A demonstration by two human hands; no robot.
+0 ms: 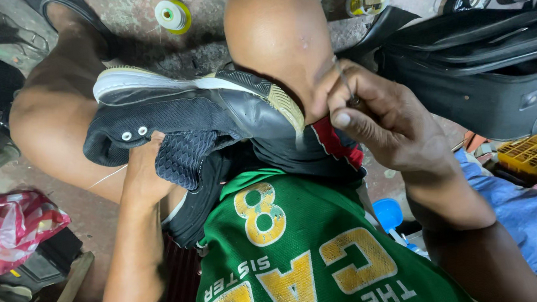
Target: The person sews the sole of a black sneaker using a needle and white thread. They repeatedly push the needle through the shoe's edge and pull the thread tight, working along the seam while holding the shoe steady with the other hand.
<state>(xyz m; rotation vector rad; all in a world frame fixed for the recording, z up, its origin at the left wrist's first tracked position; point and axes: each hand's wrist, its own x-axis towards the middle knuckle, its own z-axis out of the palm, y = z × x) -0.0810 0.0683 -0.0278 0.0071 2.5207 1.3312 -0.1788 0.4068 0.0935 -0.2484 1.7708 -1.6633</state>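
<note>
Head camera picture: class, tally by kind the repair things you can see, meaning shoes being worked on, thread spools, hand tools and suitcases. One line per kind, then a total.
Black sneaker, gripped by the left hand: 1
Thread spools, one and another: 2
Thin metal tool, pinched by the right hand: 1
Black suitcase: 1
Total: 5

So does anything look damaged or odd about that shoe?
Yes. The black sneaker lies sideways across the lap, its tongue flopped out and no laces in the eyelets. The left hand is tucked inside it; the right hand pinches a thin metal needle by the toe.
</note>
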